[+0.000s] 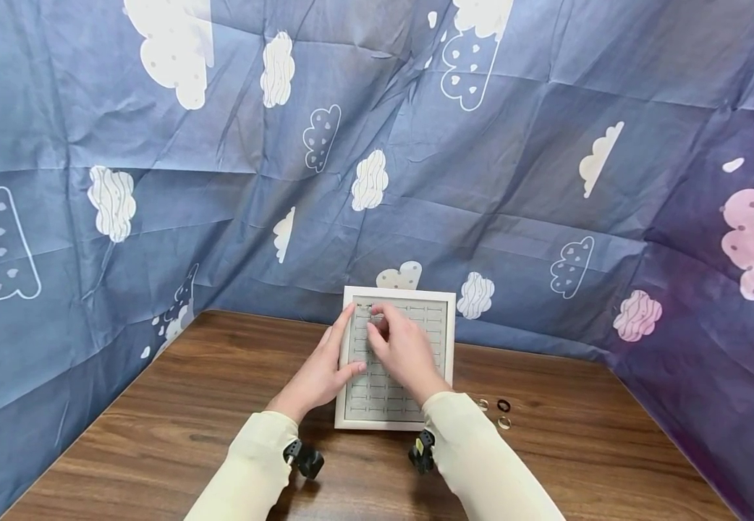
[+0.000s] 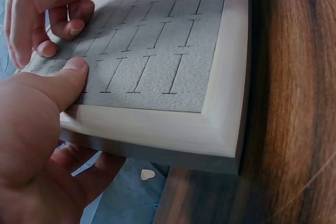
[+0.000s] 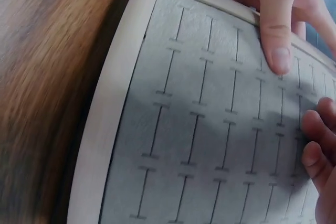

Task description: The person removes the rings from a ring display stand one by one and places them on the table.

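A ring display tray (image 1: 395,427) with a pale wooden frame and a grey slotted pad (image 3: 210,93) is tilted up at the middle of the table. My left hand (image 1: 318,373) grips its left side, thumb over the pad and fingers beneath the frame in the left wrist view. Over the upper left slots is my right hand (image 1: 408,354), with bent fingers, thumb and index finger apart in the head view. A small gold-coloured glint (image 1: 360,305) shows in the top left slot beside its index fingertip. Whether those fingertips pinch anything is hidden.
To the tray's right on the wooden table (image 1: 175,412) lie a black ring (image 1: 503,406), a gold-coloured ring (image 1: 503,422) and another ring (image 1: 483,405) partly behind the right sleeve. A blue cloud-patterned cloth (image 1: 325,239) hangs behind and along the sides.
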`<state>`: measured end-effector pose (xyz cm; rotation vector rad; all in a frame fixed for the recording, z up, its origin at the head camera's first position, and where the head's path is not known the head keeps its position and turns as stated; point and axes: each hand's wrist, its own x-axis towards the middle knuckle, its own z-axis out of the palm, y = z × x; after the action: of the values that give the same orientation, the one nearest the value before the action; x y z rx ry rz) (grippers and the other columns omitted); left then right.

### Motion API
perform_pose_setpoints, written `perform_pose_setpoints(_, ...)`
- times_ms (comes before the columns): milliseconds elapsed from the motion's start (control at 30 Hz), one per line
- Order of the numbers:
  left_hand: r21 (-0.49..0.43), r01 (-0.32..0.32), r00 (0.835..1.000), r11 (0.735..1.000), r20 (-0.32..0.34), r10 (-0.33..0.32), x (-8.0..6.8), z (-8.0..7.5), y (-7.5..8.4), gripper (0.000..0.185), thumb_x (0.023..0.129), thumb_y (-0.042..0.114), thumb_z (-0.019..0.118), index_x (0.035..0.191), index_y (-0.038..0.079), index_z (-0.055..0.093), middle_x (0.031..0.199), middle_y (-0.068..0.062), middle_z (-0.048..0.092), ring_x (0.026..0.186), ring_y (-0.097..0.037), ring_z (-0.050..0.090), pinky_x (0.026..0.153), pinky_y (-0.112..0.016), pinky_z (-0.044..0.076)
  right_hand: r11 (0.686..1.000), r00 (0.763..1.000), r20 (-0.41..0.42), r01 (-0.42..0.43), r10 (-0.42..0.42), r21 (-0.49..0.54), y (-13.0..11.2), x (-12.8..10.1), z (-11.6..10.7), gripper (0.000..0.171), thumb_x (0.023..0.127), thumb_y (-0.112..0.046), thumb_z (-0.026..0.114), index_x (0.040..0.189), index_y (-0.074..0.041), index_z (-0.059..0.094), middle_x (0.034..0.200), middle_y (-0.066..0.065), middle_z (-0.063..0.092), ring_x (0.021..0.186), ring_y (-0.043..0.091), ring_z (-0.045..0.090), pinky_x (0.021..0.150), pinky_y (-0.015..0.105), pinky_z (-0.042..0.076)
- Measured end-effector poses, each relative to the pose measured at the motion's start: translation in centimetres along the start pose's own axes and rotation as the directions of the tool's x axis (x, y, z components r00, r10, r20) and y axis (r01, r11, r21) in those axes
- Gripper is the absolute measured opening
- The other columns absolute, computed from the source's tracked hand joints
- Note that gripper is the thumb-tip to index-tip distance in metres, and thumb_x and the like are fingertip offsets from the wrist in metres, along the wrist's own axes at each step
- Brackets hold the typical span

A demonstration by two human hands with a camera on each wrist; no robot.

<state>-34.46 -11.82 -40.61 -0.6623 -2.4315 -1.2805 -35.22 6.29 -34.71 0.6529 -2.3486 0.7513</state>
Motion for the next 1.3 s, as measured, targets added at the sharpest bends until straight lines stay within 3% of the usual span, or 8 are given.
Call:
perform_pose_setpoints(333, 0.003, -0.025, 0.999, 1.0, -0.021, 0.025, 0.1, 0.1, -0.1, 0.107, 0.099, 0.012, 0.079, 0.176, 0.032, 0.007, 0.172, -0.024, 0.031, 0.151, -0.04, 0.048, 0.12, -0.057, 0.043, 1.0, 1.0, 0.014, -0.005, 0.005, -0.025, -1.1, 0.7, 0.9, 0.025, 0.105, -0.023, 0.068, 0.129, -0.018, 0.07, 0.084, 0.0, 0.078, 0.075, 0.021, 0.068, 0.067, 0.04, 0.053)
perform_pose_setpoints(533, 0.001, -0.022, 1.0, 1.0, -0.016, 0.022, 0.1, 0.1, -0.1, 0.107, 0.099, 0.012, 0.079, 0.176, 0.031, 0.006, 0.173, -0.024, 0.031, 0.153, -0.038, 0.046, 0.122, -0.057, 0.042, 0.997, 0.999, 0.02, -0.039, 0.04, -0.059, -1.4, 1.0, 1.2, 0.016, 0.106, -0.026, 0.068, 0.121, -0.02, 0.071, 0.086, -0.001, 0.079, 0.074, 0.02, 0.07, 0.066, 0.039, 0.053)
perform_pose_setpoints(833, 0.005, -0.032, 0.999, 0.999, -0.014, 0.032, 0.2, 0.0, -0.1, 0.107, 0.099, 0.011, 0.078, 0.176, 0.029, 0.006, 0.174, -0.023, 0.03, 0.154, -0.037, 0.044, 0.123, -0.055, 0.04, 0.995, 0.999, 0.009, -0.042, 0.043, -0.086, -1.6, 1.4, 1.3, 0.006, 0.105, -0.024, 0.07, 0.103, -0.019, 0.072, 0.076, -0.001, 0.074, 0.063, 0.016, 0.059, 0.06, 0.035, 0.046)
perform_pose_setpoints(1033, 0.006, -0.029, 0.999, 1.0, -0.018, 0.03, 0.1, 0.0, 0.0, 0.107, 0.1, 0.011, 0.078, 0.175, 0.032, 0.006, 0.172, -0.024, 0.032, 0.15, -0.039, 0.049, 0.12, -0.058, 0.044, 0.996, 1.0, 0.003, -0.025, 0.025, -0.083, -1.7, 1.4, 1.3, 0.011, 0.103, -0.023, 0.072, 0.113, -0.019, 0.071, 0.08, -0.002, 0.077, 0.067, 0.017, 0.066, 0.062, 0.037, 0.049)
perform_pose_setpoints(1300, -0.002, -0.025, 1.0, 1.0, -0.014, 0.025, 0.2, 0.1, -0.1, 0.108, 0.099, 0.011, 0.079, 0.175, 0.033, 0.007, 0.173, -0.023, 0.03, 0.151, -0.04, 0.048, 0.12, -0.058, 0.044, 0.996, 0.999, -0.033, -0.03, 0.028, -0.085, -1.8, 1.7, 1.5, 0.015, 0.106, -0.024, 0.067, 0.119, -0.016, 0.068, 0.079, 0.001, 0.076, 0.062, 0.018, 0.063, 0.057, 0.036, 0.047)
